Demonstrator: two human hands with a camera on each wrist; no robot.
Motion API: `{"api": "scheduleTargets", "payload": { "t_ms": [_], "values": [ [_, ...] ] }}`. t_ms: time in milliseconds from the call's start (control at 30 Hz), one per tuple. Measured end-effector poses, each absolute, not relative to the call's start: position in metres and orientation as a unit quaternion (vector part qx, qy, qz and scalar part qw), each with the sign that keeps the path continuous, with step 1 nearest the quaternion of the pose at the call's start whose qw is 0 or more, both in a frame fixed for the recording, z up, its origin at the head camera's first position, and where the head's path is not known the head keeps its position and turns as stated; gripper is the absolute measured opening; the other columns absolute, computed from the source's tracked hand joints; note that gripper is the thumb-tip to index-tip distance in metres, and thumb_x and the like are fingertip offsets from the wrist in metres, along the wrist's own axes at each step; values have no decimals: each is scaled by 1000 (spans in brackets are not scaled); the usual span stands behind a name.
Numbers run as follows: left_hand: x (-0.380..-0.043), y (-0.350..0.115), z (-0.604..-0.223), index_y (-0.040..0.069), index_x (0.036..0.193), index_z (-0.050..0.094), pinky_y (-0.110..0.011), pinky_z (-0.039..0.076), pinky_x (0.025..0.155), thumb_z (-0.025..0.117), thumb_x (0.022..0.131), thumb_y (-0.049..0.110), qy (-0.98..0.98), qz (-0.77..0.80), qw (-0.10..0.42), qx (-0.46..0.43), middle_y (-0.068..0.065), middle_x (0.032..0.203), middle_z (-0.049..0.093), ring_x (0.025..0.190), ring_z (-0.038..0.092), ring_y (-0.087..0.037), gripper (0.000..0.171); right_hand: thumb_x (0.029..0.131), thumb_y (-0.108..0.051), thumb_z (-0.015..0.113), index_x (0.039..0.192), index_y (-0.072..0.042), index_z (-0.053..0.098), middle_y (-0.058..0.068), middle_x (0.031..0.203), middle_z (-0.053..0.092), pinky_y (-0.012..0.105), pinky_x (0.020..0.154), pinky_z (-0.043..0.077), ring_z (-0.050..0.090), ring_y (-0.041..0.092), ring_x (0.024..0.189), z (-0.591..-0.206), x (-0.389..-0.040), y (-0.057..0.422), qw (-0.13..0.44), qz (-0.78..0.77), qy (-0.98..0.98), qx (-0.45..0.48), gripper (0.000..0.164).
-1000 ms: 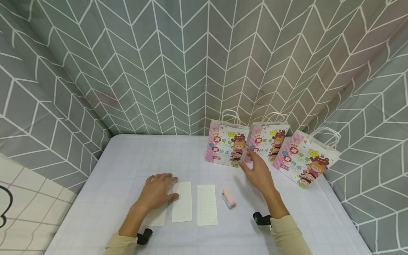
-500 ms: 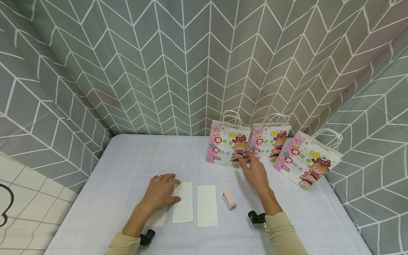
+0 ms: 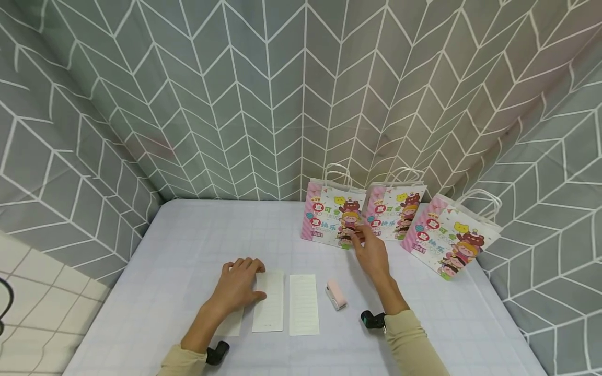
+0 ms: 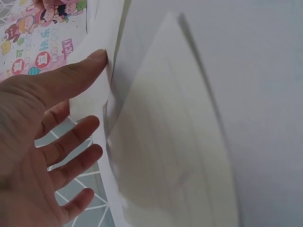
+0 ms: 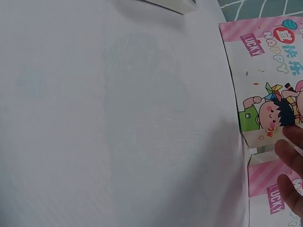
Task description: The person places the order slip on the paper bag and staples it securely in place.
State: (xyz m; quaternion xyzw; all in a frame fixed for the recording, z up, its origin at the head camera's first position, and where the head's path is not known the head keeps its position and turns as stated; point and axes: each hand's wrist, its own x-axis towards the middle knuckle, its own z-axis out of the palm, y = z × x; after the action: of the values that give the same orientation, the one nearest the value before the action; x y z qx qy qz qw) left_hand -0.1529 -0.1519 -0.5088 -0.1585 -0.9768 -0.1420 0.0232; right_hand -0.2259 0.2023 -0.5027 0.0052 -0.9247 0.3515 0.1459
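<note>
My left hand (image 3: 237, 287) is spread over the left side of the middle slip of paper (image 3: 270, 308), its thumb lying across the edge. Partly hidden under that hand is the left slip (image 3: 230, 326); faint lines cross a pale sheet (image 4: 175, 137) in the left wrist view. A third, lined slip (image 3: 303, 305) lies to the right. My right hand (image 3: 371, 255) is at the lower right edge of the leftmost paper gift bag (image 3: 326, 216), fingertips overlapping its printed front. In the right wrist view, loosely bent fingers (image 5: 289, 153) show at that bag's edge.
A small pink stapler (image 3: 336, 295) lies between the lined slip and my right forearm. Two more matching gift bags stand behind and right: a middle bag (image 3: 392, 211) and a tilted right bag (image 3: 451, 237). A patterned grey curtain (image 3: 263, 104) borders the table.
My right hand has drawn slightly nearer and left, its fingers bending more at the bag's edge. The left hand has shifted slightly right over the middle slip. Bags and stapler look unmoved.
</note>
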Motion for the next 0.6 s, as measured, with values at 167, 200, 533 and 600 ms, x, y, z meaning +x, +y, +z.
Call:
{"api": "scheduleTargets", "payload": {
  "t_ms": [167, 200, 533, 600],
  "values": [
    [-152, -151, -511, 20, 112, 60, -58, 35, 99, 93, 67, 37, -978, -149, 10, -149, 3, 108, 68, 107, 59, -23, 58, 102, -32, 60, 126, -8, 63, 9, 104, 74, 47, 81, 50, 68, 28, 93, -506, -226, 200, 146, 349, -926, 0, 35],
    [-151, -151, -511, 20, 112, 60, -58, 35, 98, 93, 68, 37, -978, -150, 8, -148, 5, 106, 68, 104, 59, -21, 58, 102, -33, 60, 127, -8, 63, 9, 104, 74, 47, 82, 50, 68, 29, 93, -506, -226, 200, 145, 349, -926, 0, 35],
    [-149, -147, -510, 23, 121, 64, -56, 35, 97, 93, 69, 32, -977, -148, 15, -155, 13, 82, 62, 91, 58, -16, 61, 103, -32, 59, 127, -8, 62, 18, 111, 74, 55, 89, 49, 67, 43, 108, -505, -225, 195, 140, 352, -926, 2, 34],
    [-150, -146, -509, 23, 122, 64, -56, 35, 97, 92, 70, 31, -977, -144, 19, -156, 12, 84, 63, 90, 58, -16, 60, 103, -31, 59, 127, -7, 62, 18, 110, 74, 54, 88, 50, 67, 42, 107, -504, -225, 194, 141, 355, -924, 6, 35]
  ]
}}
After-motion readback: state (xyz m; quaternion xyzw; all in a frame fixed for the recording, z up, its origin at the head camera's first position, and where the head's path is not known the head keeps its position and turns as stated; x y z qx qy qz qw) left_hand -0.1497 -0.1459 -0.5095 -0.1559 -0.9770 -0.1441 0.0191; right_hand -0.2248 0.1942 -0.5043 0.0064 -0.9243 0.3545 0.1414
